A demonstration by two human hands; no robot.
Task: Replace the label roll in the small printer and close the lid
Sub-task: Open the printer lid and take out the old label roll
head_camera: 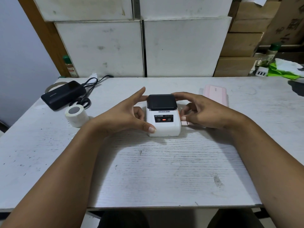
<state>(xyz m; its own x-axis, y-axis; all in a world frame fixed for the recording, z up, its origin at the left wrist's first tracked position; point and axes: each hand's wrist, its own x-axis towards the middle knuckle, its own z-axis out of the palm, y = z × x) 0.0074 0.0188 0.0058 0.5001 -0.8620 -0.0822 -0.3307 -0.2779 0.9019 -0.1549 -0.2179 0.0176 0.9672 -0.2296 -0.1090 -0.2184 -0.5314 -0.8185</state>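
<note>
Where the writing can be read, the word SUPVAN is printed in white on a black panel on the front of the printer [163, 117], beside a power symbol, a lit red bar and a small printer symbol. A strip of small characters sits just above that panel, too small to be made out. Faint lettering is seen on the black power bank [63, 96] at the far left of the table [164, 170] and on the pink case [215, 94] beyond the right hand, but neither can be read.

The printer is set upright near the middle of the table, white in body with a black lid [162, 101] at its far end; the lid appears to be down. It is flanked by both hands. The left hand [127, 112] is spread around the printer's left side, with the thumb laid on the near left corner and the index finger stretched to the far left corner of the lid. The right hand [199, 111] is curled at the right side, its index finger touching the far right corner of the lid, its thumb and bent fingers close to an orange tab on the printer's side.

A white label roll [77, 116] is stood on the table to the left of the left hand, well apart from the printer. Scissors [83, 101] and a black cable [94, 83] are laid beside the power bank.
</note>
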